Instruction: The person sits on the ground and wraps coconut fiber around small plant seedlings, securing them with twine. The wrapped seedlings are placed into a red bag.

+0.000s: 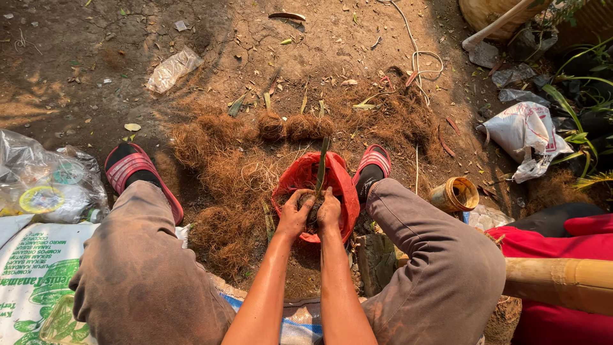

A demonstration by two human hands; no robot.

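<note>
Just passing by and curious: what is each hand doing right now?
Left hand: closed around the root clump over the red bag.
Right hand: closed on the same clump.

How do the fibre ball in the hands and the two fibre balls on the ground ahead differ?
The held fibre ball sits over the red bag, pressed between left hand and right hand, with a green shoot rising from it. The ground balls lie untouched on the dirt, without an upright shoot. All are brown, stringy fibre.
</note>
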